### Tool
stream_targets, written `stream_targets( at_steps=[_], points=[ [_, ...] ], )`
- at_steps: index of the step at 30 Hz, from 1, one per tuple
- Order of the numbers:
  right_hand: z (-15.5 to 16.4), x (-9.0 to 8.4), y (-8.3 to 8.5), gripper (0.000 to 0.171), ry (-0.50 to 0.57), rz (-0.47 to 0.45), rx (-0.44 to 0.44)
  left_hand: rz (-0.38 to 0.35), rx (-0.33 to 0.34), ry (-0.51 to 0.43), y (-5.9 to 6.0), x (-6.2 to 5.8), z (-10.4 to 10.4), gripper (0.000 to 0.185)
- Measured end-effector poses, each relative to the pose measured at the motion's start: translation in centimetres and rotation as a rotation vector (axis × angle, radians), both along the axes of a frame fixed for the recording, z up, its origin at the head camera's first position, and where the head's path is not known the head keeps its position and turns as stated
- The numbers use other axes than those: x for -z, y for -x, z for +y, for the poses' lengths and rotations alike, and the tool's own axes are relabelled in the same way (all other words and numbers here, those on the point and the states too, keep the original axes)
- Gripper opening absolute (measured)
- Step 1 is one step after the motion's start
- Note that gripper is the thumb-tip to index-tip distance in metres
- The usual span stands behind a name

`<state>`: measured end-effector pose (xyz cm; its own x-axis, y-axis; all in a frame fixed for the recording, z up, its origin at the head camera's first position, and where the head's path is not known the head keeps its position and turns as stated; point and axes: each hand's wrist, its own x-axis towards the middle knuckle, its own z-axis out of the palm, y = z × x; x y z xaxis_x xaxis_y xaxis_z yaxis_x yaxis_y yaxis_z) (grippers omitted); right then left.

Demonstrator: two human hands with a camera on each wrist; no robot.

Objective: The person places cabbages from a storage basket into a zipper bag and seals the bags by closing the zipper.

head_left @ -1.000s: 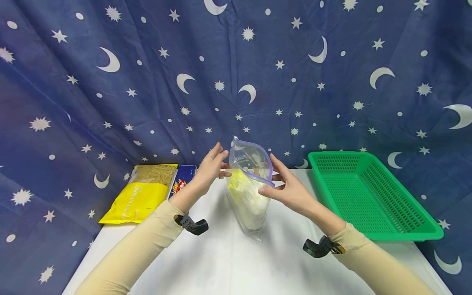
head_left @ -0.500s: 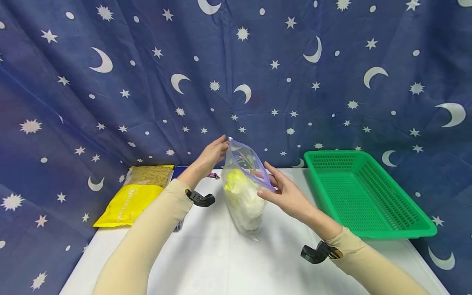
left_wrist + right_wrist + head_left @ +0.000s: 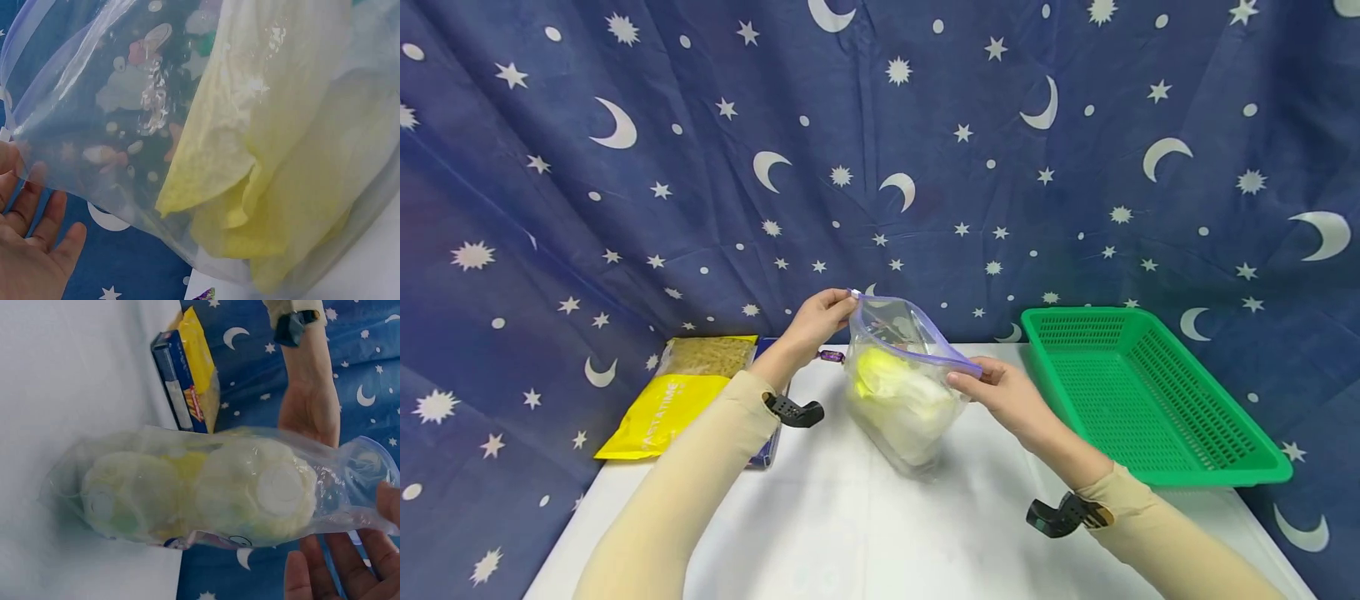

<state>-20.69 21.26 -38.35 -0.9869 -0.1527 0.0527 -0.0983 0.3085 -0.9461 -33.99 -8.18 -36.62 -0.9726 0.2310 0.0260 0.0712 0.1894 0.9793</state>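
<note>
A clear zip bag (image 3: 898, 408) with a purple zip strip stands on the white table (image 3: 865, 533). It holds pale yellow-green leafy vegetables (image 3: 887, 387). My left hand (image 3: 842, 307) pinches the far left end of the zip. My right hand (image 3: 966, 382) pinches the near right end, so the mouth is stretched between them. In the left wrist view the bag (image 3: 219, 156) fills the frame, with my left hand's fingers (image 3: 31, 250) at the lower left. In the right wrist view the bag (image 3: 200, 487) shows two round pale heads; my right hand's fingers (image 3: 350, 562) hold its zip end.
A green plastic basket (image 3: 1217, 479) sits at the table's right. At the left lie a yellow pasta packet (image 3: 677, 404) and a blue box (image 3: 178, 387). A small purple wrapper (image 3: 831, 357) lies behind the bag. A star-and-moon cloth (image 3: 880, 150) hangs behind.
My left hand rose from the bag's side to the zip's far corner and pinched it. My right hand slid to the near end, and the bag's mouth is pulled out long and narrow.
</note>
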Motion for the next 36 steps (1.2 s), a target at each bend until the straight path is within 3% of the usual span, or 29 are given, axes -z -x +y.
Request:
stream_targets(
  at_steps=[10, 21, 26, 32, 36],
  points=[
    [1.8, -0.8, 1.5, 0.037, -0.006, 0.058, 0.073, 0.016, -0.030, -0.103, -1.3, 0.5, -1.0, 0.034],
    [3.0, -2.1, 3.4, 0.051, 0.020, 0.023, 0.102, 0.005, -0.051, -0.159, -3.6, 1.0, -2.4, 0.032],
    [3.4, -2.1, 4.3, 0.056, 0.066, 0.022, 0.124, 0.037, -0.041, -0.196, -4.1, 1.1, -2.4, 0.030],
    [3.6, -2.0, 5.1, 0.055, 0.128, 0.038, 0.145, 0.085, -0.087, -0.254, -4.5, 1.5, -1.8, 0.022],
    [3.5, -1.7, 5.5, 0.049, 0.197, 0.048, 0.165, 0.133, -0.112, -0.241, -4.7, 1.7, -1.3, 0.021]
  ],
)
